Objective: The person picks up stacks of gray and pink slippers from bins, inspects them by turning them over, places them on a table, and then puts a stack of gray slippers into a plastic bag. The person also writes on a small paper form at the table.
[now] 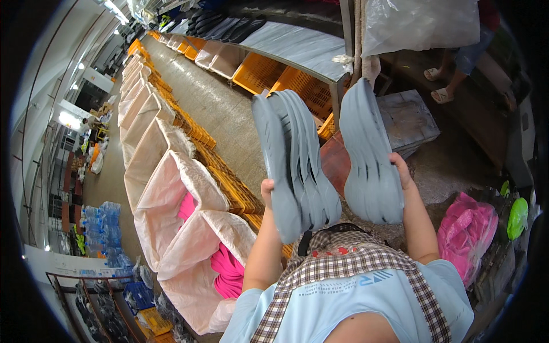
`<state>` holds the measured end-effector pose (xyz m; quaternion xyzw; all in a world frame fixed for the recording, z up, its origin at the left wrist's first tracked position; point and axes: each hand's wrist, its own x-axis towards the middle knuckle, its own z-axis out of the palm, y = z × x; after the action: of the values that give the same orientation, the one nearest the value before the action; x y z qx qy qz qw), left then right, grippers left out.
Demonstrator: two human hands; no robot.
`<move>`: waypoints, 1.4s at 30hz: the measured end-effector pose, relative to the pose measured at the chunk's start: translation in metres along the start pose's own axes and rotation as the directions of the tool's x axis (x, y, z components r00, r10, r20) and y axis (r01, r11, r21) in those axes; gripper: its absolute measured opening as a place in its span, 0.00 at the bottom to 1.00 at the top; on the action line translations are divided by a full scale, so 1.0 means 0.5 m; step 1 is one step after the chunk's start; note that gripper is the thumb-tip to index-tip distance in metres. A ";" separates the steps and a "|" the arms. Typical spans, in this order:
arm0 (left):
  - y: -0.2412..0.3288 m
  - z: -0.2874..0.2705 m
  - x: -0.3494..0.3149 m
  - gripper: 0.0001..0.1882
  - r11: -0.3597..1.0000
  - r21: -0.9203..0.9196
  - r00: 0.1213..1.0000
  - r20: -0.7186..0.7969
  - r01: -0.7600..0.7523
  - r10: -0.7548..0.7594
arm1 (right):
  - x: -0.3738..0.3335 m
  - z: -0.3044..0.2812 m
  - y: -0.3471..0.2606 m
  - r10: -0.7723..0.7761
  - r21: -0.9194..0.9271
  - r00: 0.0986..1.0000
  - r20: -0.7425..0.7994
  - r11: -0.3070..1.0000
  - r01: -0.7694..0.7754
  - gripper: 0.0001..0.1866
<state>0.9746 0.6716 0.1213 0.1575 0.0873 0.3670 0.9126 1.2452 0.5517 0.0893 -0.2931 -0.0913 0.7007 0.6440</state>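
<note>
I hold two stacks of grey shoe soles upright in front of my chest, one in each hand. My left hand is closed around the outer side of the left stack of soles, where several are nested together. On the other side, my right hand grips the right stack of soles, whose layers lie closer together. The two stacks stand apart with a narrow gap between them. Most of my fingers are hidden behind the soles; mainly the thumbs show.
Left, white-lined bins hold pink pieces beside yellow crates. Ahead stands a workbench with dark soles. A grey-wrapped block sits on the floor. Right are a pink bag and another person's sandalled feet.
</note>
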 end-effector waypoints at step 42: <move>0.013 0.113 0.089 0.39 0.999 0.036 0.923 0.384 -0.030 0.013 | -0.070 0.018 -0.141 -0.419 0.051 0.908 0.008 0.907 0.418 0.32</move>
<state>1.0178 0.6945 0.1746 0.2460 -0.0869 0.3372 0.9045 1.3001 0.5312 0.1426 -0.2446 -0.1414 0.5512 0.7851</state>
